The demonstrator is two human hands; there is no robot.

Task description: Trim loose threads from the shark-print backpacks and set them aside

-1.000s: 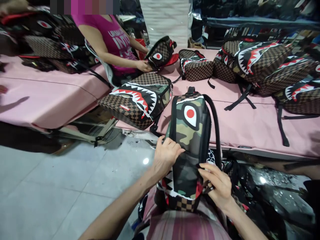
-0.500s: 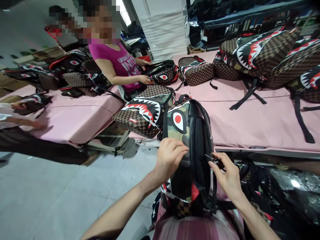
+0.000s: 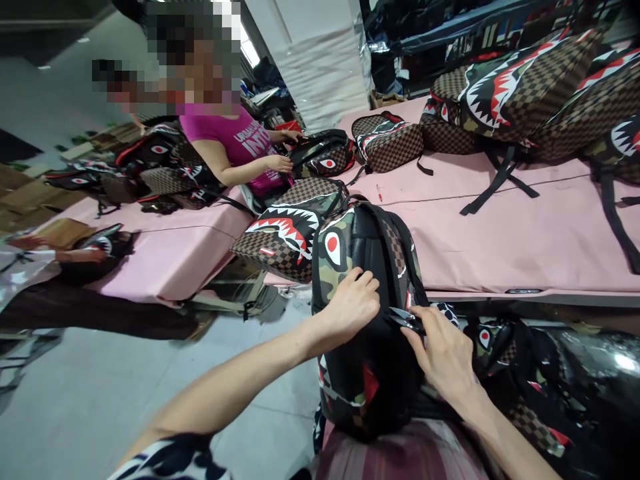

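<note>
A camouflage backpack (image 3: 345,373) with a red-and-white eye and black straps stands upright against my lap, its side and back turned towards me. My left hand (image 3: 354,303) lies at its black edge, fingers curled in a pinch; whatever they hold is too small or hidden to tell. Thread snips (image 3: 405,319) are gripped in my right hand (image 3: 445,347), their blades parted and pointing left at the backpack's back, just right of my left fingers. Touching the far side of this backpack, another checkered backpack (image 3: 280,233) with a shark mouth lies on the table.
Several more backpacks (image 3: 500,100) sit along the pink table (image 3: 480,247). A person in a purple shirt (image 3: 245,143) handles a black backpack (image 3: 325,157) across from me. Another person's sleeve (image 3: 25,273) shows at left. Under the table, backpacks (image 3: 530,373) lie beside clear plastic.
The backpack has turned, showing more of its back straps. My left hand has shifted slightly along its edge. The snips have moved left, nearer my left fingers, and their blades now show parted.
</note>
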